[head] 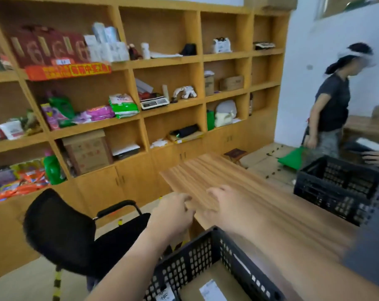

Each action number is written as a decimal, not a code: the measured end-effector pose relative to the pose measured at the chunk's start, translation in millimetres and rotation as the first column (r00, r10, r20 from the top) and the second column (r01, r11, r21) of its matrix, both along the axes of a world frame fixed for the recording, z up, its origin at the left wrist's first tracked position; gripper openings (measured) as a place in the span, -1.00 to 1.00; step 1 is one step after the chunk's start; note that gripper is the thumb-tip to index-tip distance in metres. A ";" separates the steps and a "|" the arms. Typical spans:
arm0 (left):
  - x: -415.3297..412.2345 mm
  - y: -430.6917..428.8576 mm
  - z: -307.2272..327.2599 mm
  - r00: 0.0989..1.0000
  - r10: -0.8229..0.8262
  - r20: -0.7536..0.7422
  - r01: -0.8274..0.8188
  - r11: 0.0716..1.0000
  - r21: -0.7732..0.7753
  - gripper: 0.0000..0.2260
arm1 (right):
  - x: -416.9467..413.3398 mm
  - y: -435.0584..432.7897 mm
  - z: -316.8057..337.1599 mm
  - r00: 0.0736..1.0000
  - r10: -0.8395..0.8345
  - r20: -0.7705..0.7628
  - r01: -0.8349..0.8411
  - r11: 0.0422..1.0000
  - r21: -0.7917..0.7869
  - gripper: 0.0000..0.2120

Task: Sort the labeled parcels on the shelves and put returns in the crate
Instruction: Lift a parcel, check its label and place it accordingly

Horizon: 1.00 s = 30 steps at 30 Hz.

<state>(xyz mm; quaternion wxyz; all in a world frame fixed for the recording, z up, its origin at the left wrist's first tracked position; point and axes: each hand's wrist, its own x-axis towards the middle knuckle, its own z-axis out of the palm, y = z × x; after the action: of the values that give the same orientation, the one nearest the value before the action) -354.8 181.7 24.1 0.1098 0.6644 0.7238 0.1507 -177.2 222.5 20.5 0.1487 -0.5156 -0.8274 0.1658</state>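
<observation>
A black perforated crate (pixel 208 250) stands at the near edge of the wooden table (pixel 260 205). Inside it lies a brown cardboard parcel (pixel 197 285) with a white label (pixel 212 291). My left hand (pixel 173 211) and my right hand (pixel 225 205) hover side by side just beyond the crate, over the table's left edge. Both have fingers curled inward and nothing visible in them. The wooden shelf unit (pixel 127 64) on the left wall holds boxes, bags and packets in many compartments.
A black office chair (pixel 60 233) stands left of the table. A second black crate (pixel 338 187) sits on the table's far right. Another person (pixel 331 109) stands at the right by a green dustpan (pixel 292 158); someone's hand (pixel 377 158) reaches in there.
</observation>
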 end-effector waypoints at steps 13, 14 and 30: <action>183.8 -97.5 73.9 0.662 -0.747 -0.053 0.728 0.626 0.279 -0.59 | 169.4 -238.6 66.0 0.674 -0.726 -0.134 0.738 0.656 0.162 -0.39; 202.3 -111.9 74.4 0.610 -0.791 -0.047 0.768 0.576 0.279 -0.59 | 181.5 -265.3 67.7 0.623 -0.769 -0.144 0.782 0.603 0.157 -0.39; 484.3 -467.4 86.2 -0.231 -0.973 0.022 0.930 -0.215 0.297 -0.57 | 321.0 -718.7 79.5 -0.274 -0.955 -0.111 0.934 -0.292 0.205 -0.38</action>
<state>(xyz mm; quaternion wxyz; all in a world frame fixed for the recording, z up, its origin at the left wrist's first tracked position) 129.5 -285.7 110.3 0.2182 0.9592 -0.0966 0.1514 143.8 -496.2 100.0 0.2344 -0.9572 -0.1050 -0.1335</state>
